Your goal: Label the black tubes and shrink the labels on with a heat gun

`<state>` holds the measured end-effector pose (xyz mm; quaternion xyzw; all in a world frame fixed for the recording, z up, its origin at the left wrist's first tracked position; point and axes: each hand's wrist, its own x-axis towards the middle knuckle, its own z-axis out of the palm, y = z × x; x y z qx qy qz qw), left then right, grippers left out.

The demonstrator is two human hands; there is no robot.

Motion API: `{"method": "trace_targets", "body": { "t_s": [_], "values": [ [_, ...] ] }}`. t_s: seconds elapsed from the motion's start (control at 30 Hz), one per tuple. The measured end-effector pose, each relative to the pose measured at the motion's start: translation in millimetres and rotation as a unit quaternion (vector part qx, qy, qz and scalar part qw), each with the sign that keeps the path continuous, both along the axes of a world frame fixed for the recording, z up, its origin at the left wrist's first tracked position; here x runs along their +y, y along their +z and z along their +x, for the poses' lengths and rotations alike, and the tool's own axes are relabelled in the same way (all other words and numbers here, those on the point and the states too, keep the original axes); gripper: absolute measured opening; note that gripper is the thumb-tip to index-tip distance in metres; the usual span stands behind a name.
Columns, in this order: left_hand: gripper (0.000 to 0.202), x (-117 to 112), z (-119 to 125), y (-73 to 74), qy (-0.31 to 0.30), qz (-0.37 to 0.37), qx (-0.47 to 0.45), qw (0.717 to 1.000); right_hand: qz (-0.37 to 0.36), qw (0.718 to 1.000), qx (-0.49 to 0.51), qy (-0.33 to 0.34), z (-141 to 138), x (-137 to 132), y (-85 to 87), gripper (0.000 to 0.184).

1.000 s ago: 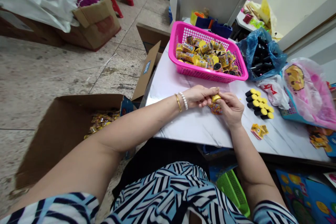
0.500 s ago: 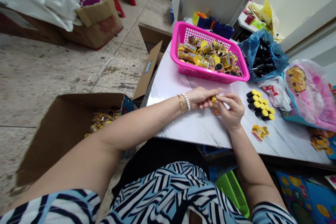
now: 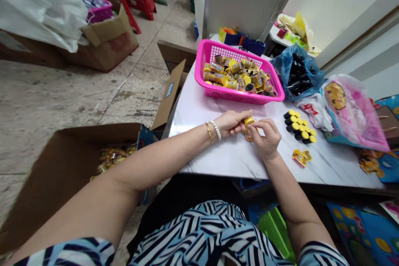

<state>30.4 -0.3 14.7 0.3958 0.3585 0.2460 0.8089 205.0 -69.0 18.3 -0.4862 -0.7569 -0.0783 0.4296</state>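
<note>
While the left hand (image 3: pixel 233 123) pinches a small yellow container (image 3: pixel 249 121) between thumb and fingers, the right hand (image 3: pixel 268 138) has its thumb and forefinger at the container's side; whether that grip pinches anything, cannot tell. Container: raised just above the white marbled bench (image 3: pixel 218 161), near its front edge. Beneath the fingers: printed labels (image 3: pixel 248 135), partly hidden.

Left wrist: one white bead bracelet (image 3: pixel 215 129), one gold bangle (image 3: pixel 209 132).

Behind the hands: one pink basket (image 3: pixel 233 94), full of yellow-labelled containers (image 3: pixel 231 84), mostly lying on their sides.

To the right: one cluster of black tubes with yellow caps (image 3: pixel 302 127), side by side; nearer the front edge, one small heap of labels (image 3: pixel 301 158); beyond, one blue plastic bag (image 3: pixel 280 68) of black pieces (image 3: pixel 298 75) and one white bag (image 3: pixel 313 110) with red print.

Floor, left: one open cardboard box (image 3: pixel 34 187), more wrapped items (image 3: pixel 114 158) inside.
</note>
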Motion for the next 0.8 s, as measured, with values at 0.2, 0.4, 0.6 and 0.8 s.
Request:
{"method": "trace_targets", "body": {
  "t_s": [0.2,0.4,0.6,0.8],
  "values": [
    [0.069,-2.3,1.5,-10.7,-0.066,0.1,-0.02,0.993,-0.107,0.993,0.039,0.022,-5.4,-0.6,3.1,0.04],
    [0.037,-6.5,-6.8,-1.3,0.145,0.412,0.123,0.891,-0.043,0.994,0.042,-0.09,16.4,48.1,50.5,0.026],
    [0.014,-1.9,-22.7,9.5,0.282,0.65,0.146,0.69,-0.052,0.995,0.015,-0.089,51.0,123.1,69.0,0.044],
    [0.015,3.6,-20.8,6.8,0.235,0.668,0.203,0.676,-0.162,0.978,-0.112,-0.063,27.0,138.1,57.7,0.07]
  ]
}}
